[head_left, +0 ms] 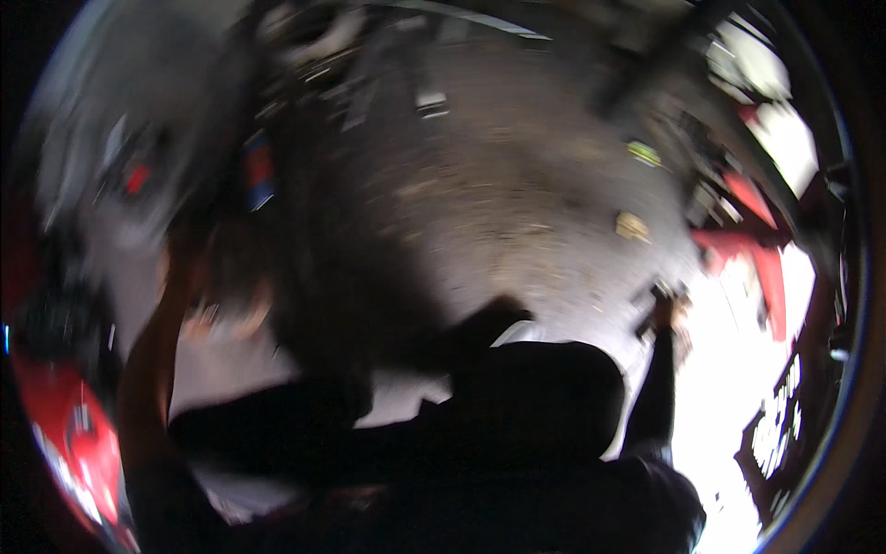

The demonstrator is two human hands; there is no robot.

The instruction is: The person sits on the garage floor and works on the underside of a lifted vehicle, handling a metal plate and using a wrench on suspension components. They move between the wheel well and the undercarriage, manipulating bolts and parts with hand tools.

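Observation:
Motion blurs much of the head view. My left hand (pixel 189 257) reaches forward at the left, beside a dark, shadowed shape. Its fingers are smeared, and I cannot tell whether it holds anything. Just ahead of it stands a blue and red can-like cylinder (pixel 259 171). Low on the right side, my right hand (pixel 679 312) is closed around a small dark object (pixel 648 312), whose kind the blur hides. The ground below this hand is brightly lit.
A crumpled tan piece (pixel 632 227) and a yellow-green item (pixel 643 153) lie on the dirty floor (pixel 498 175). Red bodywork (pixel 771 277) stands at the right, another red body (pixel 83 434) at the lower left. A light block-like piece (pixel 431 103) lies farther off.

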